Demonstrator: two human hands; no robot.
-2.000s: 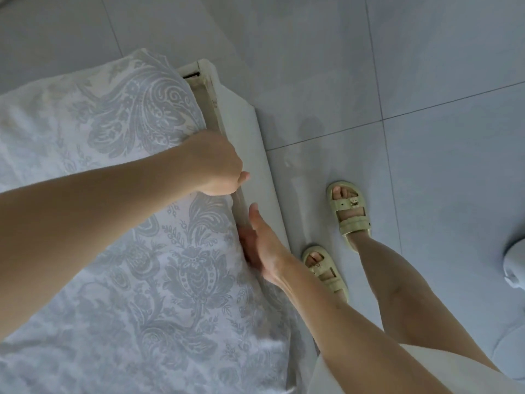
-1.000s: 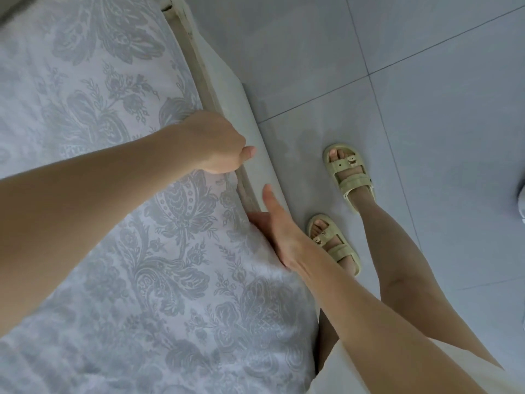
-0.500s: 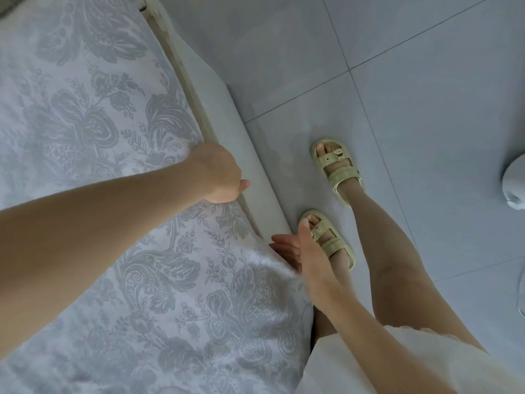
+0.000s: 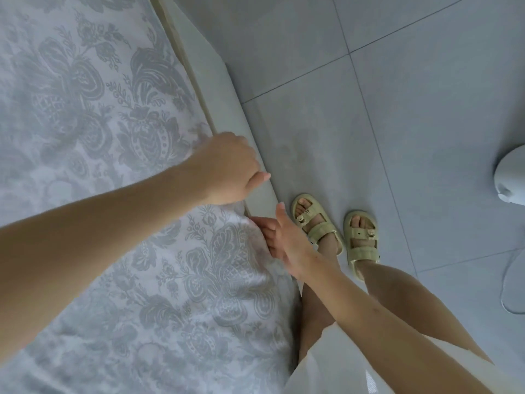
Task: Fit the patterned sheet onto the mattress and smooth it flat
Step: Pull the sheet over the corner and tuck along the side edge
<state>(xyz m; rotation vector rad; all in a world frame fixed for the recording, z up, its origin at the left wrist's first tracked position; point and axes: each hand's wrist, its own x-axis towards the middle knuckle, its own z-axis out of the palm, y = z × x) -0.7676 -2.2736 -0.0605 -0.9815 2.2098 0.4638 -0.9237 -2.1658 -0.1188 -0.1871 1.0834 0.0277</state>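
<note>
- Patterned sheet (image 4: 93, 115): white woven cloth with a grey damask print of flowers, leaves and scrolls. It covers the bed top over the whole left of the view. Flat toward the far end, lightly rumpled and puffed along the right edge near the hands. The mattress under it is hidden.
- Floor (image 4: 397, 109): large pale grey tiles, smooth with a dull sheen and thin dark grout lines.
- Bed frame (image 4: 224, 103): a plain, matt white ledge running along the right edge of the bed, between sheet and floor.
- Cream strip (image 4: 196, 81): narrow and straight, squeezed between the sheet's right edge and the ledge. Mattress trim or frame, cannot tell which.
- White garment (image 4: 326, 373): soft pale fabric at the bottom edge, over the person's thighs.
- Left hand (image 4: 227, 169): bare forearm reaches across the sheet and the hand sits at the bed's right edge, back of hand up. Fingers are curled under and out of sight, thumb tip poking toward the ledge. Whether it grasps cloth, cannot tell.
- Right hand (image 4: 287, 243): just nearer along the same edge, thumb raised. Its fingers (image 4: 264, 226) are extended, pressing against the side of the sheet where it rolls over the edge. Nothing is clenched in it.
- Sandals (image 4: 362, 240): pale yellow-green, chunky, two buckled straps each, side by side on the tiles next to the bed.
- White rounded object (image 4: 511, 177): smooth and domed, cut off by the right edge of the view.
- Cable (image 4: 504, 282): a thin pale loop on the tiles below it.
</note>
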